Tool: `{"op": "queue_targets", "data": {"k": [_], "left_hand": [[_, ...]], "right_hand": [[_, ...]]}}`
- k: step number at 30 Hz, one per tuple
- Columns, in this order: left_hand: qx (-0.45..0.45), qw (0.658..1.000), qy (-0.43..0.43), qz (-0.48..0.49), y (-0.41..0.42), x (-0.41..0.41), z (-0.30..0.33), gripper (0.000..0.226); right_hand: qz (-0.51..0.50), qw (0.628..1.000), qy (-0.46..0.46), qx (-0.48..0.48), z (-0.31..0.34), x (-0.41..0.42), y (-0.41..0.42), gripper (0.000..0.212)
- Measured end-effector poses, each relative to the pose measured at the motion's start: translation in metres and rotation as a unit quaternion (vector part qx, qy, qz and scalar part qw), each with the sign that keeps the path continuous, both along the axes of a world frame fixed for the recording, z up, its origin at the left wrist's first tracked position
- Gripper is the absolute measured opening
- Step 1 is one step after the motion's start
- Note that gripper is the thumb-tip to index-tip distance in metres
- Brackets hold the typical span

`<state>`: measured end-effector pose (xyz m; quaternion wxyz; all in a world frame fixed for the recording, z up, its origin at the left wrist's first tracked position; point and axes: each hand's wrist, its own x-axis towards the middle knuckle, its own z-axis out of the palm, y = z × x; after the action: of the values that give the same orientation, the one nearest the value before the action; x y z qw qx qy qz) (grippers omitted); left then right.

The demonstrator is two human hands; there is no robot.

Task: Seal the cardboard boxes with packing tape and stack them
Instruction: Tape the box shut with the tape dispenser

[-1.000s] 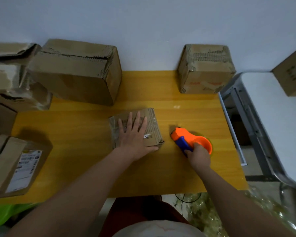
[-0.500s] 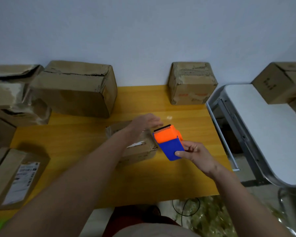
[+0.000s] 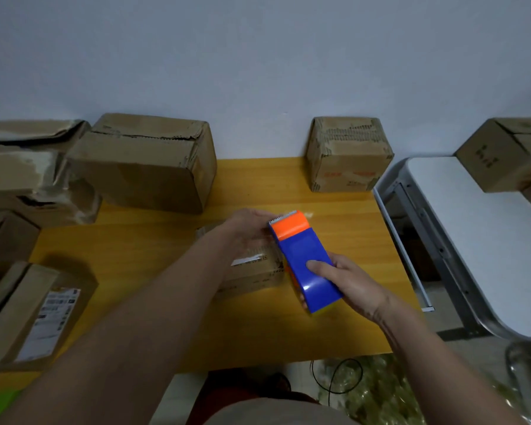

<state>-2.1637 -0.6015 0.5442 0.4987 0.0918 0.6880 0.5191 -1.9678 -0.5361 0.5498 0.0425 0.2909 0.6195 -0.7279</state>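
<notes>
A small flat cardboard box [image 3: 252, 273] lies in the middle of the yellow table [image 3: 141, 256], partly hidden by my left forearm. My right hand [image 3: 347, 280] grips a blue and orange tape dispenser [image 3: 304, 259], thumb on its blue top, holding it above the box's right edge with the toothed orange end pointing away from me. My left hand [image 3: 249, 231] is at the dispenser's front end over the far part of the box; its fingertips are hidden behind the dispenser.
A large worn box [image 3: 144, 167] and a smaller cube box [image 3: 347, 154] stand at the back by the wall. More boxes crowd the left side [image 3: 28, 308]. A white table [image 3: 485, 240] with a box [image 3: 509, 151] stands to the right.
My right hand picked the tape dispenser up off the table and brought it over the small box. My left hand lifted off the box top and reached to the dispenser's front.
</notes>
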Motion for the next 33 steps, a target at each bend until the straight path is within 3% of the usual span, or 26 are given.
{"op": "queue_targets", "data": {"k": [2,5,12,22,33], "left_hand": [[-0.010,0.999,0.031,0.010,0.001,-0.008,-0.004,0.014],[-0.029,0.994,0.107,0.006,0.001,-0.029,-0.008,0.014],[-0.057,0.972,0.225,-0.034,0.013,-0.042,-0.024,0.013],[-0.192,0.911,0.357,-0.077,0.041,-0.065,-0.060,0.024],[-0.196,0.931,0.289,-0.111,0.049,-0.076,-0.082,0.019]], "right_hand": [[0.011,1.000,-0.004,0.027,0.005,0.001,-0.007,0.019],[0.027,0.999,-0.021,-0.013,0.007,0.011,-0.019,0.027],[-0.012,0.998,-0.068,-0.011,0.006,-0.002,-0.013,0.031],[-0.056,0.990,-0.114,-0.056,0.005,-0.046,-0.007,0.033],[-0.093,0.977,-0.173,-0.088,-0.002,-0.064,0.001,0.030]]}}
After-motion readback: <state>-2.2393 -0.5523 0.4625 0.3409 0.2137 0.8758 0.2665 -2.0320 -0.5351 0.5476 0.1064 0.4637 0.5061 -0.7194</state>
